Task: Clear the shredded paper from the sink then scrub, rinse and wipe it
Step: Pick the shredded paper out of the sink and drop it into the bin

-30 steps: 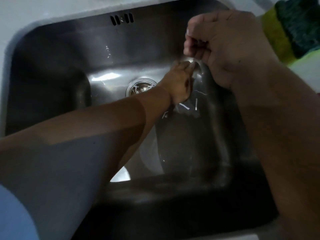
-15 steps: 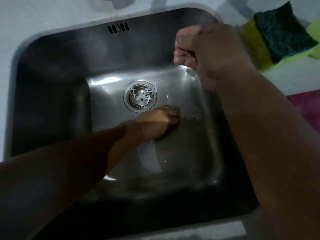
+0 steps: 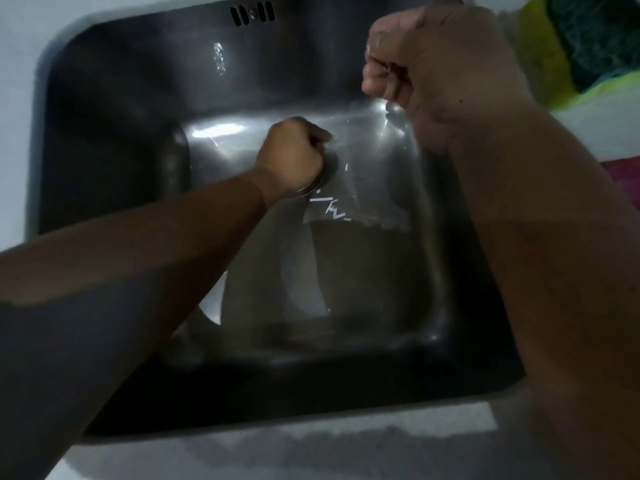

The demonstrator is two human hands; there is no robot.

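White paper shreds (image 3: 330, 209) lie on the sink floor just beside the drain (image 3: 320, 180), and they seem to sit behind or inside a clear plastic bag (image 3: 374, 174) that hangs down into the basin. It's hard to say which, since the film only shows as glare and a faint crumpled lower edge. The left hand (image 3: 294, 155) is down over the drain, curled into a loose fist with fingertips pinched together; it looks closed on something small, most likely shreds, but what it holds is hidden. The right hand (image 3: 426, 74) is up by the sink's (image 3: 114, 109) back right corner, fisted tight around the top of the bag, keeping it suspended.

Clearing is well along, I'd say, with only a few strips visible. To do this step well, pinch the scraps off the drain grid rather than sweeping them, so none slip through. Bring the bag mouth low and close, drop them straight in, then get the strips beside the drain. Wet paper clings to steel, so a fingertip scrape may help.

Up on the counter at right, a yellow-and-green sponge (image 3: 568, 43) waits for the scrub.
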